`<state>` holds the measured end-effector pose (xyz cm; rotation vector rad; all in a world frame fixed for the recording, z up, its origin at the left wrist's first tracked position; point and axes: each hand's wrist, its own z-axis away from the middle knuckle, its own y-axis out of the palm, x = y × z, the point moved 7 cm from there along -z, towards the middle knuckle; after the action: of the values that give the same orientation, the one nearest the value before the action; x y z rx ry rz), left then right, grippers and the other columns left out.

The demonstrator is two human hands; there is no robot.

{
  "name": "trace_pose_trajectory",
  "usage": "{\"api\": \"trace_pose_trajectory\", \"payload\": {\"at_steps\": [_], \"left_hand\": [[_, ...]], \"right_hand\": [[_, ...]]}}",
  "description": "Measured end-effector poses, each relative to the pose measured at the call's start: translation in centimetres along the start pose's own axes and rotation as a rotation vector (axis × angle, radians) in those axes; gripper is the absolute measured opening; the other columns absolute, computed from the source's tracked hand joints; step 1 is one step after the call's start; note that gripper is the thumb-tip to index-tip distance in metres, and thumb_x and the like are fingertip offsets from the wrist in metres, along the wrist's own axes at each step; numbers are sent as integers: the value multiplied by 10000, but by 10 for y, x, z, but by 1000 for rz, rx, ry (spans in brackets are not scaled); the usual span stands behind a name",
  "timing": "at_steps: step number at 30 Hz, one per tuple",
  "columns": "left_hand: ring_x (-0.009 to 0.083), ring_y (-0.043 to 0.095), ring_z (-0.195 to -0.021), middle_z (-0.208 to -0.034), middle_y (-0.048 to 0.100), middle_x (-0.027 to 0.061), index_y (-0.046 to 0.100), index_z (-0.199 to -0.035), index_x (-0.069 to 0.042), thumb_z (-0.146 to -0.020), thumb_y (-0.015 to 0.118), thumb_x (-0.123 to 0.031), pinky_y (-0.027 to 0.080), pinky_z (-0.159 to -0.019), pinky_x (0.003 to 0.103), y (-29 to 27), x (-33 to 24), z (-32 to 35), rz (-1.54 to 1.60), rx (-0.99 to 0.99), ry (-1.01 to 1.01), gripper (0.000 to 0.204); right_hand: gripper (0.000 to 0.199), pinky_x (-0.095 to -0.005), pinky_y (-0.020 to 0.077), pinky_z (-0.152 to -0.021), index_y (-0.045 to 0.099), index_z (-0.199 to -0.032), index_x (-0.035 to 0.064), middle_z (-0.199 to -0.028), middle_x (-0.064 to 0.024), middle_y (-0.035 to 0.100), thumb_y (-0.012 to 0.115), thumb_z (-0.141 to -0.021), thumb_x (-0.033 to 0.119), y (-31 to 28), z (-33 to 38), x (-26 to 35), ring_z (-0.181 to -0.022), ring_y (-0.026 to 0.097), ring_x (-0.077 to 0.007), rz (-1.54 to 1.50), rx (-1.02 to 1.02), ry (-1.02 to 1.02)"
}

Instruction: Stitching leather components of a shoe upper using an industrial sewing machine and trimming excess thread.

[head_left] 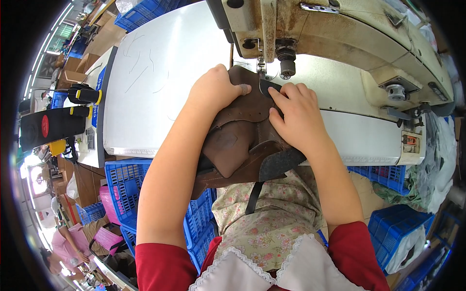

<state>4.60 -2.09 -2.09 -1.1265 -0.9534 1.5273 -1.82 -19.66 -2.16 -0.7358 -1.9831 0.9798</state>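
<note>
A sewing machine [340, 36] stands over the white table, its needle and presser foot [262, 67] at the top middle. Under the foot lies the far end of a brown leather piece [228, 145] with layered flaps, stitch lines and small holes, resembling a shoe upper. Its near part hangs over the table's front edge, showing a dark grey fuzzy lining. My left hand [216, 89] grips the far left side, thumb on top and fingers curled. Close to the foot, my right hand [298, 116] presses a small black strip [270, 87] against the leather, fingers bent.
Blue plastic crates [127, 186] stand below the table at left, with another blue crate [395, 228] at right. A black device with yellow parts [53, 126] sits on a neighbouring table. A person in pink [73, 242] is at the lower left.
</note>
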Motion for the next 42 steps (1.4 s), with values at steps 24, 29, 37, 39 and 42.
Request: {"api": "trace_pose_trajectory", "payload": {"at_steps": [24,29,37,39,42], "left_hand": [[353,670,-905,-1003,667,269,634,-1029,99,-680,782,-584,529,-805,410,2,-3,-17,8,52,41,781],[337,702,-826,-911,707,238,703,-963,67,-678,791,-514,552,-748,405,-1,-6,-18,2,13,56,653],[318,685,-815,-891,694,233,672,-969,80,-683,780,-597,537,-733,396,4,-7,-30,38,108,120,742],[315,685,-809,-881,695,229,675,-964,75,-679,780,-596,536,-730,394,4,-7,-32,43,108,128,737],[310,683,-795,-867,697,223,679,-955,71,-672,780,-599,534,-727,392,2,-9,-31,40,104,136,734]], "right_hand": [[306,-410,429,-908,726,-1018,41,-1053,-79,663,634,-760,178,3,-10,-7,-1002,566,-256,75,-65,-57],[297,-409,437,-903,729,-1011,47,-1047,-69,663,626,-767,182,4,-13,-10,-1008,572,-256,82,-52,-66],[292,-410,440,-907,735,-1010,67,-1045,-52,664,627,-773,200,5,-17,-16,-1010,579,-252,104,-64,-76],[291,-414,440,-912,738,-1011,71,-1046,-47,664,623,-777,201,6,-18,-16,-1006,581,-249,116,-64,-87],[299,-415,436,-923,738,-1024,71,-1048,-45,664,621,-782,202,5,-18,-16,-1014,577,-247,109,-49,-81]]}}
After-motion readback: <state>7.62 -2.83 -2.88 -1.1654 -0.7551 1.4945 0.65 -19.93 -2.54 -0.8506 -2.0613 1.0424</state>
